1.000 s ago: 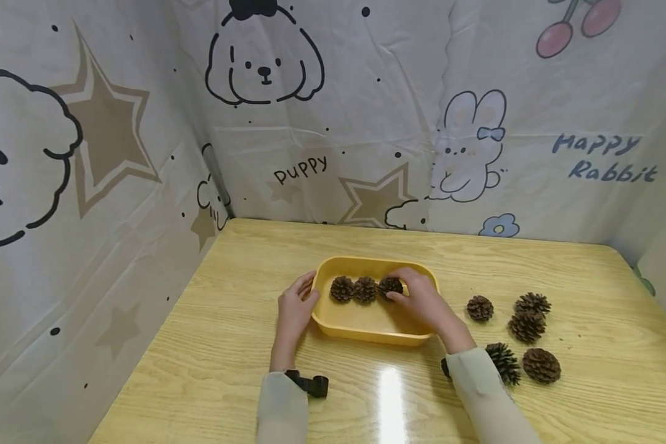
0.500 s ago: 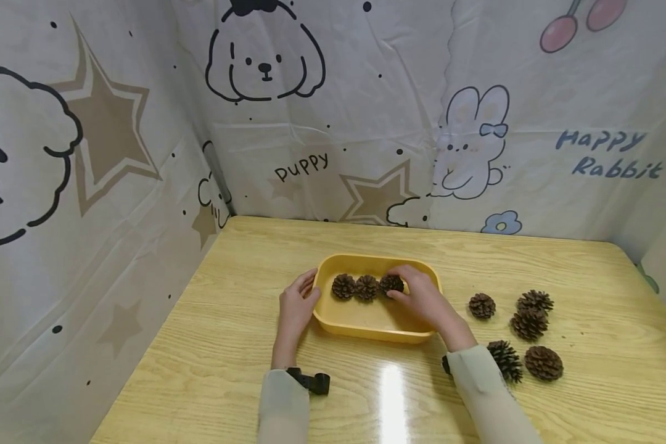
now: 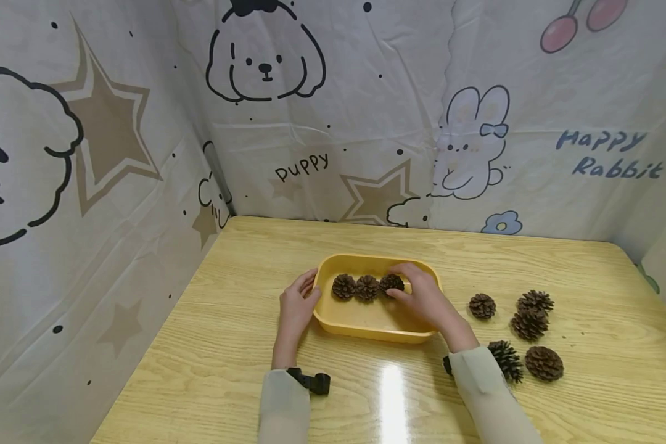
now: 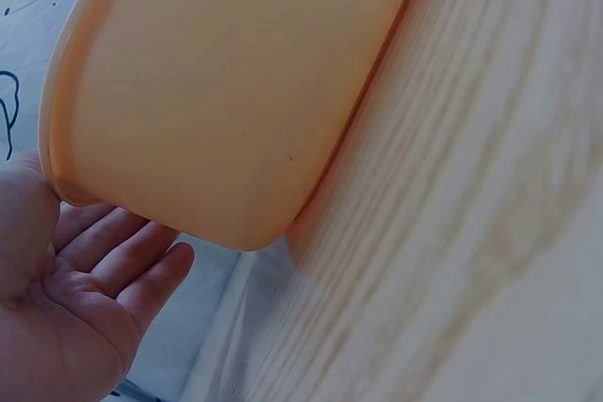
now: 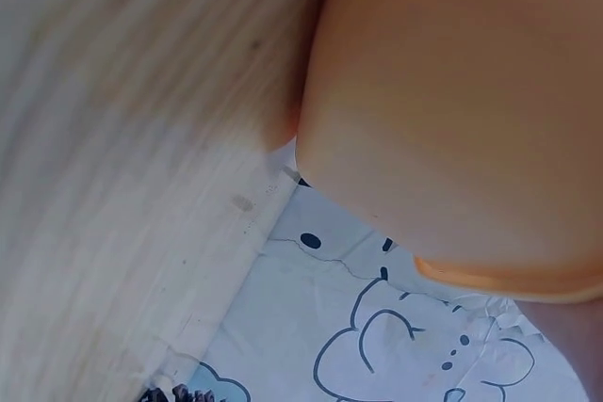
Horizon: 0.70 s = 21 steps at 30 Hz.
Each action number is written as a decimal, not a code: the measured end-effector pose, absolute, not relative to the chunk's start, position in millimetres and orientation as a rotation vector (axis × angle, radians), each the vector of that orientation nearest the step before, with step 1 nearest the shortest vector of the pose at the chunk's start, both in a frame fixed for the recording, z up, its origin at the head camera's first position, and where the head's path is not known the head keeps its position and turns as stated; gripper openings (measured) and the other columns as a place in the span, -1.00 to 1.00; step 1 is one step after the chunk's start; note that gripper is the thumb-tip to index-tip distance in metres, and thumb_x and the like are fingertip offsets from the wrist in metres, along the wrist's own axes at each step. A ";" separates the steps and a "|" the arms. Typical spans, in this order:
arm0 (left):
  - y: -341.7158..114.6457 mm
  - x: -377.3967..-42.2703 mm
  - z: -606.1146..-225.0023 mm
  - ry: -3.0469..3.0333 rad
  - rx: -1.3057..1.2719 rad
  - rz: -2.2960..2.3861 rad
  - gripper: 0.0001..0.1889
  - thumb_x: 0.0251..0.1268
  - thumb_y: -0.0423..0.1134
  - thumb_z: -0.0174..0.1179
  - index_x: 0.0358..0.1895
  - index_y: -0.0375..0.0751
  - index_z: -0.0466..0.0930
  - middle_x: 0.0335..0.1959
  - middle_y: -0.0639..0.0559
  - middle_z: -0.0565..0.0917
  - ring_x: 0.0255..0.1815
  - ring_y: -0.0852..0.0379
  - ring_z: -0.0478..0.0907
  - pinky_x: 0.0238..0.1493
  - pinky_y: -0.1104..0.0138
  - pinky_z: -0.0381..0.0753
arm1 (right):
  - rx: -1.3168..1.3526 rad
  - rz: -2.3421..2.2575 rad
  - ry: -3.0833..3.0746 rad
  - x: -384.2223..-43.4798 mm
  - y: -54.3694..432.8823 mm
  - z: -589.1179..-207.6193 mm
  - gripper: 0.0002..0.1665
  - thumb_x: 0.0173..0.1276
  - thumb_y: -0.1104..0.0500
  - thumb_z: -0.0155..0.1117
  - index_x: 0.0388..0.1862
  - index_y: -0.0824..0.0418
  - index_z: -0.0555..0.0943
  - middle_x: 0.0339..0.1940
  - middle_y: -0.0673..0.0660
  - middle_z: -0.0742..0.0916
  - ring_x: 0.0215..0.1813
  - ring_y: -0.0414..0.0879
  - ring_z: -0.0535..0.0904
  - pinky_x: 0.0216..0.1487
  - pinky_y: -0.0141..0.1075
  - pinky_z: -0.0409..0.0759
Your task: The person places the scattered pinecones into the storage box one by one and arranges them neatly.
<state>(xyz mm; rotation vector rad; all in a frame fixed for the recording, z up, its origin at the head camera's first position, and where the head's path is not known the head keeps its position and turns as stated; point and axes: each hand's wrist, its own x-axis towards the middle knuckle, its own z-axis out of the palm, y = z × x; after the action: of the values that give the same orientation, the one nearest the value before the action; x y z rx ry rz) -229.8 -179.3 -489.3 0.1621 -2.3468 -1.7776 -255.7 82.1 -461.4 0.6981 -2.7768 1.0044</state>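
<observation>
A yellow plastic tub (image 3: 361, 333) stands on the table, with three brown pine cones in a row inside it. The left one (image 3: 343, 287) and the middle one (image 3: 367, 288) sit side by side. My right hand (image 3: 422, 299) reaches over the tub's right side and holds the third pine cone (image 3: 391, 284) between thumb and fingers, next to the middle one. My left hand (image 3: 296, 303) rests against the tub's left end, thumb at the rim. In the left wrist view its relaxed fingers (image 4: 122, 256) lie along the outer wall. The right wrist view hides the right fingers behind the tub.
To the tub's right lie several more pine cones: a single one (image 3: 482, 306), a touching pair (image 3: 530, 322), a spiky dark one (image 3: 505, 361) partly behind the right sleeve, and a broad one (image 3: 544, 363). A printed cloth (image 3: 311, 123) hangs along the table's back and sides.
The head view has shifted slightly. Both hands, the tub and the pine cones keep their places relative to one another.
</observation>
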 end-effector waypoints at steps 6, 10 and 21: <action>-178.6 -229.0 -488.8 -2.345 0.165 -1.783 -0.55 0.28 -0.42 0.15 0.26 -0.24 0.54 0.22 -0.22 0.61 0.28 -0.09 0.56 0.35 0.25 0.59 | 0.703 1.008 -2.749 -253.5 85.4 -460.5 -0.49 0.29 0.16 0.37 0.19 0.31 0.56 0.18 0.27 0.65 0.25 0.20 0.55 0.29 0.11 0.59; -178.0 -228.3 -488.7 -2.350 0.161 -1.775 -0.55 0.28 -0.42 0.15 0.26 -0.24 0.54 0.22 -0.22 0.61 0.28 -0.09 0.56 0.34 0.24 0.59 | 0.697 1.008 -2.707 -251.0 90.3 -461.1 -0.46 0.27 0.16 0.38 0.21 0.32 0.55 0.19 0.28 0.65 0.25 0.21 0.55 0.29 0.12 0.59; -178.4 -228.2 -488.8 -2.345 0.142 -1.751 -0.56 0.28 -0.42 0.14 0.25 -0.26 0.55 0.21 -0.25 0.61 0.27 -0.12 0.57 0.31 0.23 0.61 | 0.648 1.041 -2.618 -238.3 106.9 -459.6 -0.44 0.23 0.19 0.42 0.19 0.32 0.55 0.15 0.27 0.67 0.22 0.21 0.58 0.32 0.10 0.59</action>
<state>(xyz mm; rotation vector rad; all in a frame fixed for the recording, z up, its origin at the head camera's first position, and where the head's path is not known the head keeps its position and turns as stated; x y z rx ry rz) -228.2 -178.4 -488.8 0.1419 -2.3448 -1.7512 -238.3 106.9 -459.6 0.6484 -2.6178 1.0414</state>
